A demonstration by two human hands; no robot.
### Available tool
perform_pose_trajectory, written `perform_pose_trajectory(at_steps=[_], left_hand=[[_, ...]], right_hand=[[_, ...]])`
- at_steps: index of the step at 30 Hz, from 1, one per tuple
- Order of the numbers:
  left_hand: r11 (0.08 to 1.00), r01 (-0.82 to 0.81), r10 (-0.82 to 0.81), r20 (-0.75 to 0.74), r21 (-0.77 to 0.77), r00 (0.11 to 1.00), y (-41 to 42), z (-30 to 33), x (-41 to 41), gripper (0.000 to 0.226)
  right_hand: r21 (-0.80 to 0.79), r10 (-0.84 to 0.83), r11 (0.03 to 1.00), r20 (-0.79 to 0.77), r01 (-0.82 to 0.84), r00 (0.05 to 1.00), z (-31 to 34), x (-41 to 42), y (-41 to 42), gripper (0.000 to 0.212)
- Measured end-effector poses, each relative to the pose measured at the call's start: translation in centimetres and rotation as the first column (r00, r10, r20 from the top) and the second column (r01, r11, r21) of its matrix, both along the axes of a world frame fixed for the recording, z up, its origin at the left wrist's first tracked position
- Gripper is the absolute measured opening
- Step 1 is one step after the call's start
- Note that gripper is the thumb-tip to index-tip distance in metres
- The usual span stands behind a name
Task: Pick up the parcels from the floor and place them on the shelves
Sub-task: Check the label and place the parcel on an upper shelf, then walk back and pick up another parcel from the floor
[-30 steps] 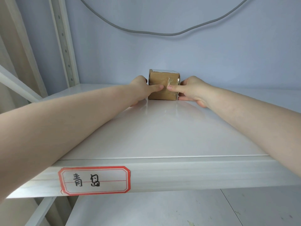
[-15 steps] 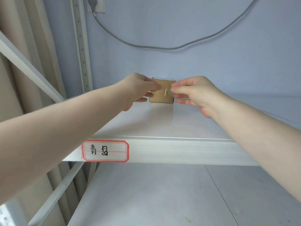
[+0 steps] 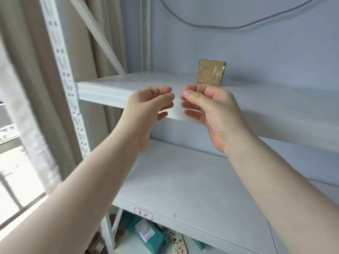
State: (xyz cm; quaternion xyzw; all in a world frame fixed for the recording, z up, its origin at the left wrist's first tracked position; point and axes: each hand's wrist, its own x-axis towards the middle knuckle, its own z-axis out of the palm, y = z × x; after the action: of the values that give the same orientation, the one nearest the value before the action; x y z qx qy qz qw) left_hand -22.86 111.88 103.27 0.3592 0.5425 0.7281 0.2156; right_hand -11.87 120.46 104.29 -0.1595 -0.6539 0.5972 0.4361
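Note:
A small brown cardboard parcel (image 3: 211, 72) wrapped in clear tape stands at the back of the upper white shelf (image 3: 266, 110), against the blue wall. My left hand (image 3: 148, 105) and my right hand (image 3: 207, 107) hover in front of the shelf's front edge, well short of the parcel. Both hands hold nothing, with fingers loosely curled and apart. A second white shelf (image 3: 192, 184) lies below them. Under it, on the floor, lie a teal bagged parcel (image 3: 146, 235) with a white label and a patterned parcel (image 3: 179, 244).
A white perforated upright (image 3: 64, 74) and a diagonal brace (image 3: 97, 33) frame the shelving at left. Beige curtains (image 3: 27, 70) hang beside a window. A grey cable (image 3: 220, 26) sags across the wall. A red-bordered label (image 3: 143, 213) sits on the lower shelf's front edge.
Both hands let go of the brown parcel and drew back off the shelf toward me. The view pulled back and down, showing the lower shelf and floor parcels.

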Motion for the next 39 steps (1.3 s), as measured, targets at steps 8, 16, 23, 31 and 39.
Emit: perform_pose_trajectory(at_steps=[8, 16, 23, 31, 39], left_hand=[[0.965, -0.247, 0.261, 0.189, -0.093, 0.947, -10.1, -8.5, 0.6, 0.007], [0.843, -0.491, 0.537, 0.312, -0.22, 0.783, -22.0, -16.4, 0.0, 0.007], [0.69, -0.638, 0.722, 0.388, -0.341, 0.573, -35.2, -22.8, 2.0, 0.009], [0.528, -0.704, 0.839, 0.419, -0.474, 0.347, -51.6, -29.1, 8.1, 0.013], [0.377, -0.746, 0.879, 0.465, -0.549, 0.102, -65.1, -32.7, 15.8, 0.013]], right_hand=[[-0.191, 0.261, 0.953, 0.125, -0.235, 0.957, -9.0, -2.3, -7.3, 0.005], [-0.328, 0.5, 0.85, 0.257, -0.412, 0.827, -17.6, -6.7, -17.7, 0.009], [-0.479, 0.684, 0.709, 0.291, -0.517, 0.669, -24.0, -8.0, -30.0, 0.007], [-0.552, 0.818, 0.575, 0.371, -0.605, 0.439, -29.8, -5.2, -45.9, 0.006], [-0.596, 0.865, 0.412, 0.494, -0.689, 0.09, -34.1, -1.5, -60.0, 0.012]])
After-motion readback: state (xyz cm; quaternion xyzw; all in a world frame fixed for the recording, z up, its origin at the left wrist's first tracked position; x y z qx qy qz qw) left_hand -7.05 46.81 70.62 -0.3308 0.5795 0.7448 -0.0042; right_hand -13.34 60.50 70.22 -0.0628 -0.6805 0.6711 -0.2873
